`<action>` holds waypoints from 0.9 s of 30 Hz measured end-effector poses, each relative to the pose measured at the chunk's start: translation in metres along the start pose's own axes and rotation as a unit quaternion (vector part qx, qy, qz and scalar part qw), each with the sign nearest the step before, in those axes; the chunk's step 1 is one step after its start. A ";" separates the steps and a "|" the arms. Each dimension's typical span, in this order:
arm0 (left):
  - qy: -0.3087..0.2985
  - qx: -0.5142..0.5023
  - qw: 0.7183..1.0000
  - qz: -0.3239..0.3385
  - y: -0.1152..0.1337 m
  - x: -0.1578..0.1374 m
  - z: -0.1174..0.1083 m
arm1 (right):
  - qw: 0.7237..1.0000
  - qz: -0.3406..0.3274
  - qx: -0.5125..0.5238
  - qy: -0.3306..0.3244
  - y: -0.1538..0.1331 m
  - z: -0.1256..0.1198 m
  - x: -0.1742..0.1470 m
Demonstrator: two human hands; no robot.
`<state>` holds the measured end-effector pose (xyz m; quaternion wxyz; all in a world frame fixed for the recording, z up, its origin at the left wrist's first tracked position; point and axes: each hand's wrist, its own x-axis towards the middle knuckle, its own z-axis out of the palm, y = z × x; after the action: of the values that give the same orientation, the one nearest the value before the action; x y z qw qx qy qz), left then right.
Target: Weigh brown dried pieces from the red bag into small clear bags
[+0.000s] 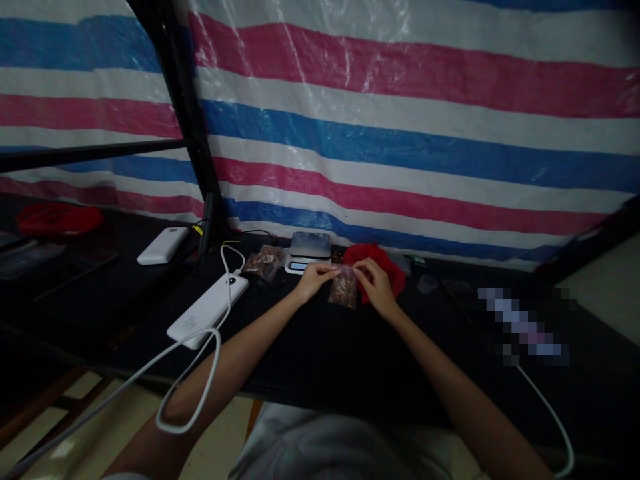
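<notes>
A small clear zip bag [343,291] filled with brownish bits hangs upright between my hands. My left hand [316,279] pinches its top left corner, and my right hand [376,285] pinches the top right corner. What the bits are is too small to tell. Just behind my left hand stands a small digital scale [311,247] with a lit display. Several similar filled bags [265,262] lie left of the scale. A red plastic bag [395,272] sits behind my right hand, partly hidden by it.
On the black table [320,353], a white power bank [207,310] with a looping white cable [217,347] lies near my left forearm. Another white power bank [163,245] is farther left. A small clear cup [427,285] and a blurred-out device [523,327] are at right. Striped sheeting [400,140] hangs behind.
</notes>
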<state>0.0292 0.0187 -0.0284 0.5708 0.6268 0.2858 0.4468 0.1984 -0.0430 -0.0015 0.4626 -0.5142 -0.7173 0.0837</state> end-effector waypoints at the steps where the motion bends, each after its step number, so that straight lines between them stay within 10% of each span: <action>1: 0.006 -0.002 1.000 0.002 0.000 0.000 0.000 | 1.000 0.015 0.007 0.004 0.001 0.001 0.000; 9: 0.038 0.030 0.998 0.040 0.001 0.000 0.001 | 0.988 0.153 -0.028 0.005 0.020 0.004 -0.003; 27: 0.122 0.138 0.980 0.071 0.004 -0.001 -0.002 | 0.982 0.150 0.116 0.009 0.028 0.007 -0.002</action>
<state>0.0268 0.0178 -0.0251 0.4064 0.6593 0.3670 0.5153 0.2117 -0.0292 -0.0231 0.5076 -0.5593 -0.6135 0.2304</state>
